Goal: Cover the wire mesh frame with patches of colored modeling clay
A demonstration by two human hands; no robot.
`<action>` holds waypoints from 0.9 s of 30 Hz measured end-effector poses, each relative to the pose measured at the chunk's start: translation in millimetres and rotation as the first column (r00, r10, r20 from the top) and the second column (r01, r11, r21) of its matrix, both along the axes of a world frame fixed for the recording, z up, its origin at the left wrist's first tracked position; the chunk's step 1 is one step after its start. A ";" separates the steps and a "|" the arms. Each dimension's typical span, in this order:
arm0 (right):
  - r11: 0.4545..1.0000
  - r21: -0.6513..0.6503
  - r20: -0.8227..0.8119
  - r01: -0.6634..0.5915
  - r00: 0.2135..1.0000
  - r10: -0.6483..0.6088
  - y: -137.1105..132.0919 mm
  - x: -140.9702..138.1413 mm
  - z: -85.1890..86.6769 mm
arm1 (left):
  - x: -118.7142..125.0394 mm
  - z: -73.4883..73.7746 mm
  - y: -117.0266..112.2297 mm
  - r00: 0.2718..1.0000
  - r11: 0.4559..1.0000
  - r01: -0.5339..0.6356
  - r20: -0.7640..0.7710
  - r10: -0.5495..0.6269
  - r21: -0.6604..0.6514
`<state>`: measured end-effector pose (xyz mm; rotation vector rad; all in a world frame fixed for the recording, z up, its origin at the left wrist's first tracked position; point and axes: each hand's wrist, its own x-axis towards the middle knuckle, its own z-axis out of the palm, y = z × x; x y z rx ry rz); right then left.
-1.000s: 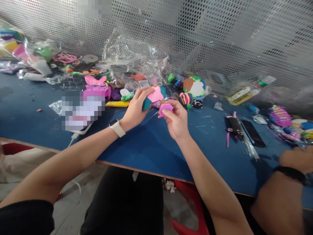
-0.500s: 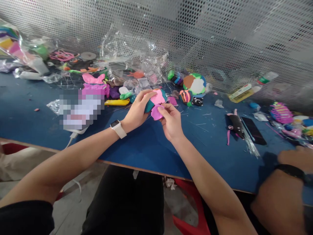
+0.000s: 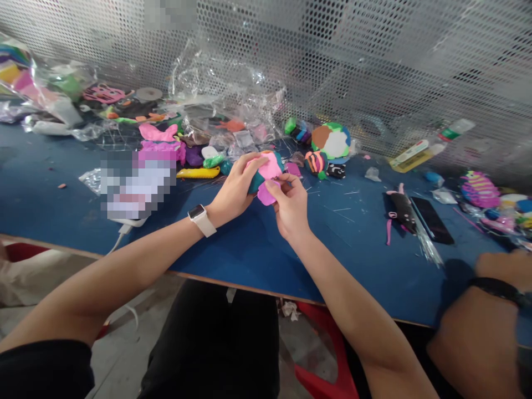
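Observation:
My left hand [image 3: 235, 188], with a white watch on its wrist, is wrapped round a lump of teal and pink clay [image 3: 269, 167] held just above the blue table [image 3: 257, 249]. My right hand [image 3: 290, 206] pinches a flat purple clay piece [image 3: 265, 194] and holds it against the lower side of that lump. Both hands meet over the middle of the table.
Behind my hands lie clear plastic wrappers [image 3: 226, 94], a yellow tool [image 3: 198, 173], a round multicoloured clay ball [image 3: 331, 141] and several other clay figures. A black phone [image 3: 431, 220] lies to the right. Another person's forearm [image 3: 484, 321] rests at the lower right. A perforated metal wall backs the table.
My right hand has brought the purple piece left and up until it touches the teal and pink lump. My left hand has shifted only slightly.

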<state>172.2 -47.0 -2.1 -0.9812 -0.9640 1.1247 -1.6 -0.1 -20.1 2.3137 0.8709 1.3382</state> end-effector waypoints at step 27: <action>0.983 0.149 0.076 0.110 0.990 -0.123 1.8 1.2 -0.7 | 1.0 19.9 -10.6 0.985 0.982 0.154 0.092 -0.144 -0.113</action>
